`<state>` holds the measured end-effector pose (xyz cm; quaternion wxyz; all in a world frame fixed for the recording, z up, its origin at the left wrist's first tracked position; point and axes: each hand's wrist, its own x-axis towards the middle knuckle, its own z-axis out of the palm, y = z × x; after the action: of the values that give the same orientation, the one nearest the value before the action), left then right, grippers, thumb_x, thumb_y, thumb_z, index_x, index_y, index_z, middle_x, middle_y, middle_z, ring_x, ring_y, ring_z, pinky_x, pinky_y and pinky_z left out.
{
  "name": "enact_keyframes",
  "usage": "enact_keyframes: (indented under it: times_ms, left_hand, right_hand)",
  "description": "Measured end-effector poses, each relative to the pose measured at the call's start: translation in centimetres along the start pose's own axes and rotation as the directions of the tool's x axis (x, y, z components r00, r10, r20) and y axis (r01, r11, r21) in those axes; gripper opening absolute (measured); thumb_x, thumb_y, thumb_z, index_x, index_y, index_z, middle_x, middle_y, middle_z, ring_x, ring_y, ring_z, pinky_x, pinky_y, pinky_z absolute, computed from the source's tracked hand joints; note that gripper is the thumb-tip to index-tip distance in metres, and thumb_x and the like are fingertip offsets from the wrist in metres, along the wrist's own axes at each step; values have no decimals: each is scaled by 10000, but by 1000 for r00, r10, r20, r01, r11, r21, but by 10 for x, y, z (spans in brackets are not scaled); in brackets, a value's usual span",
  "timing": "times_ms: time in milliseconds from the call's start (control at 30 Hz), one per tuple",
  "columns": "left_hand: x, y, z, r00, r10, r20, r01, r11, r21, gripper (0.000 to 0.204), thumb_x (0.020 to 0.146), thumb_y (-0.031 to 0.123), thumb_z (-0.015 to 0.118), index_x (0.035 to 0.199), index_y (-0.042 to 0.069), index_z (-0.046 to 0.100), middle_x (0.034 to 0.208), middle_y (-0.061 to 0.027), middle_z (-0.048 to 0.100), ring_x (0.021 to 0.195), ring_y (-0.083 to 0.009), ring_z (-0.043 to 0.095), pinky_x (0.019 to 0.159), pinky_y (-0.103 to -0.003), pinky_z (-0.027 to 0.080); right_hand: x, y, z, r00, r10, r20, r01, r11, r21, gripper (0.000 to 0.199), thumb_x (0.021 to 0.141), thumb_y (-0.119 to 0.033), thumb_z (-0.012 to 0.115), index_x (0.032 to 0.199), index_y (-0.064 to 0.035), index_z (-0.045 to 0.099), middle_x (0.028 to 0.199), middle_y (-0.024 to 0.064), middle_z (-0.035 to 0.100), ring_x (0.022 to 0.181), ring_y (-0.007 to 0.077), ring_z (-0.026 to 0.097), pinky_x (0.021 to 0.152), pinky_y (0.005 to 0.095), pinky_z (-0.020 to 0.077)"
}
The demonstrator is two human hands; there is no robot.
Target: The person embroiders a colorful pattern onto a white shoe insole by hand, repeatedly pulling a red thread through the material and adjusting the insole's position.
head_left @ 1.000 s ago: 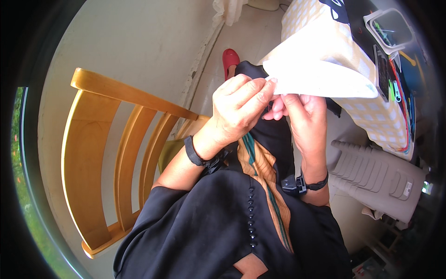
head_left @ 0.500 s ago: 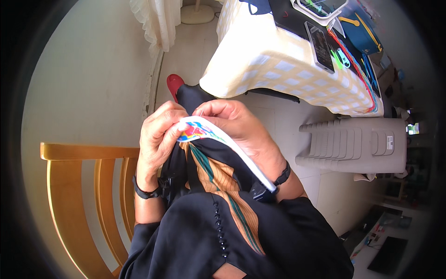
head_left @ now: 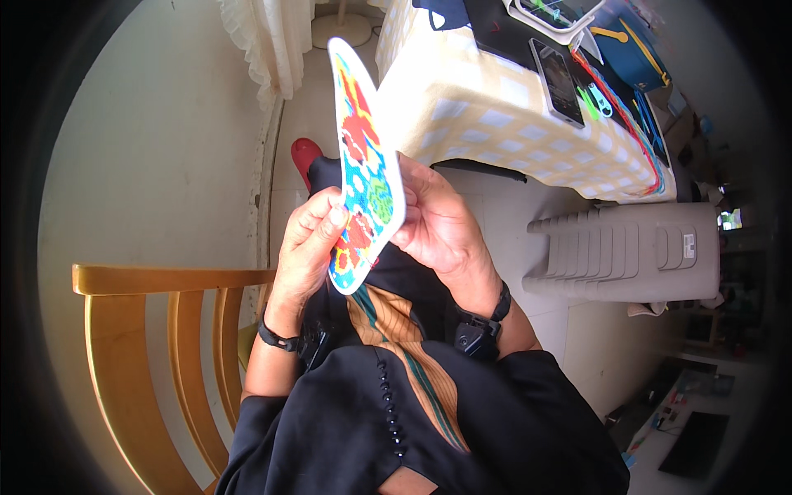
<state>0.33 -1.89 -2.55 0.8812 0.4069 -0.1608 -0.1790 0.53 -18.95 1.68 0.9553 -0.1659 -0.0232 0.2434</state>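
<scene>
I hold a white sheet with a bright red, blue, green and yellow stitched pattern (head_left: 363, 177) upright over my lap, its edge turned toward the camera. My left hand (head_left: 309, 247) pinches its lower left edge between thumb and fingers. My right hand (head_left: 437, 227) supports it from the right side, fingers behind the sheet. Both wrists wear black bands. My black clothing with an orange and green stripe (head_left: 404, 338) lies beneath.
A wooden chair (head_left: 157, 330) stands at my left. A table with a yellow checked cloth (head_left: 495, 124) is ahead, carrying a phone (head_left: 557, 78), cords and a blue case. A stack of grey plastic stools (head_left: 627, 252) sits at the right. A white curtain (head_left: 264, 41) hangs at the back.
The sheet has been turned from lying low across my lap to standing upright, its coloured face now visible. Both hands have shifted their hold along its edges.
</scene>
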Motion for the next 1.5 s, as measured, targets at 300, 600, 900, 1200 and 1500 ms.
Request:
enact_keyframes:
  times_ms: [300,600,900,1200,1500]
  left_hand:
    - [-1,6,1,994,-33,-107,29,999,-38,199,935,181,482,973,-6,537,924,-76,637,790,-87,609,701,-222,499]
    - [0,33,-25,897,76,-435,-158,975,-155,192,898,239,536,871,51,514,658,17,436,531,-86,365,475,-209,313]
    - [-5,39,-40,992,125,-14,-90,633,-769,189,933,214,429,873,35,417,664,-31,343,435,-117,327,442,-264,330]
    - [-8,13,-18,964,-53,262,243,581,-777,324,934,372,410,862,57,392,663,-27,349,478,-115,320,417,-244,300]
    - [-13,12,-7,960,-111,258,274,572,-773,406,941,424,357,824,45,442,618,-53,420,420,-124,381,370,-231,303]
  right_hand:
    - [-8,-8,-10,997,-70,34,66,992,110,114,901,-152,532,930,-80,447,652,-33,410,608,91,438,617,278,513]
    - [-178,-195,-99,682,-632,-368,638,760,-125,213,811,164,383,996,64,416,783,37,315,621,122,327,555,233,435]
    - [-188,-190,-166,186,-974,127,-258,-173,-950,157,898,-34,416,1044,24,434,748,82,456,623,125,478,604,370,594]
    - [-5,19,24,795,-559,238,180,-156,-971,179,919,-16,461,1089,-14,519,675,8,490,562,46,461,511,195,460]
    - [16,43,43,802,-356,480,377,-322,-868,203,809,118,494,982,75,590,778,120,638,683,131,634,619,225,493]
